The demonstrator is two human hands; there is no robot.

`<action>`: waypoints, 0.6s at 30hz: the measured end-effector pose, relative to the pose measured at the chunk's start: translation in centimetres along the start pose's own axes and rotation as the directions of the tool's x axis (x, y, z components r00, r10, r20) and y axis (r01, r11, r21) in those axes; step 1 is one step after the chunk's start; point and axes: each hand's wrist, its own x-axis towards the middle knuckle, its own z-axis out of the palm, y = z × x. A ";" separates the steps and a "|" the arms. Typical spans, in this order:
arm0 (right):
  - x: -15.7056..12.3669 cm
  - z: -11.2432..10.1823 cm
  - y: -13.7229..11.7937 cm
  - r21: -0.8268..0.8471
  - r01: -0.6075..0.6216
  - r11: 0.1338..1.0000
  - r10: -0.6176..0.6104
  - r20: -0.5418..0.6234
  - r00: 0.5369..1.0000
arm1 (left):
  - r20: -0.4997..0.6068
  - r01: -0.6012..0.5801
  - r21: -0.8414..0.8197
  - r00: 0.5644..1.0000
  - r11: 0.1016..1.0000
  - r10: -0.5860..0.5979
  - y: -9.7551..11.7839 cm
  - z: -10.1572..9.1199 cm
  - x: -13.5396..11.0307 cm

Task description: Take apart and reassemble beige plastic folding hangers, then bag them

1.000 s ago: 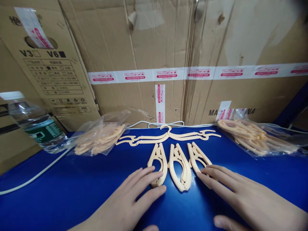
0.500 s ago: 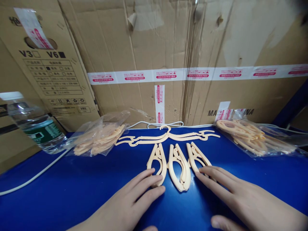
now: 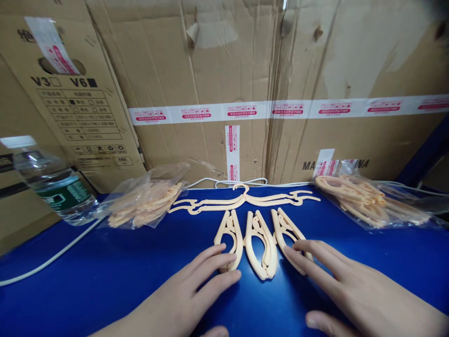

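Observation:
Three folded cream plastic hangers lie in a row on the blue table: a left one (image 3: 239, 236), a middle one (image 3: 249, 238) and a right one (image 3: 279, 228). My left hand (image 3: 196, 283) has its fingers stretched over the lower end of the left folded hanger. Over the lower part of the right folded hanger, my right hand (image 3: 336, 276) rests with fingers extended and thumb apart. Neither hand grips anything. Behind the row, an unfolded hanger (image 3: 224, 204) lies with its arms spread and its hook toward the boxes.
Clear bags of folded hangers lie at left (image 3: 143, 199) and right (image 3: 368, 199). A water bottle (image 3: 59, 187) leans at the far left beside a white cable (image 3: 52, 260). Taped cardboard boxes (image 3: 196, 150) stand along the back of the blue table (image 3: 115, 271).
My right hand's fingertips have shifted slightly at the right folded hanger. My left hand stays almost in place. The hangers lie as before, and the view has tilted a little.

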 end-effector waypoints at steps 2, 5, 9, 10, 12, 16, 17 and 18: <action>0.1 -0.2 0.0 -0.006 -0.004 1.000 0.004 -0.031 1.000 | -0.027 0.015 0.019 1.000 1.000 -0.015 0.0 -0.1 0.0; 0.3 -0.7 -0.1 0.043 -0.001 0.999 0.003 -0.044 0.999 | -0.052 0.031 0.060 0.998 0.998 -0.028 0.0 -0.5 0.0; 0.7 -1.5 -0.2 0.094 -0.042 0.995 0.042 0.000 0.999 | -0.123 0.050 0.078 0.992 0.996 -0.040 -0.2 -0.6 0.2; 0.9 -1.7 -0.2 0.096 -0.056 0.994 0.055 0.013 0.998 | -0.140 0.065 0.080 0.989 0.995 -0.054 -0.3 -0.6 0.3; 1.3 -2.1 -0.1 0.120 -0.086 0.989 0.079 0.065 0.995 | -0.161 0.091 0.085 0.984 0.992 -0.077 -0.4 -0.6 0.4; 2.4 -2.7 0.5 0.217 -0.139 0.966 0.104 0.166 0.981 | -0.164 0.119 0.107 0.981 0.987 -0.100 -0.3 -0.8 0.6; 2.7 -2.8 0.7 0.235 -0.146 0.961 0.110 0.163 0.980 | -0.167 0.123 0.110 0.980 0.986 -0.104 -0.3 -0.8 0.6; 2.8 -2.8 0.9 0.252 -0.154 0.955 0.119 0.151 0.981 | -0.172 0.128 0.109 0.979 0.986 -0.108 -0.3 -0.8 0.6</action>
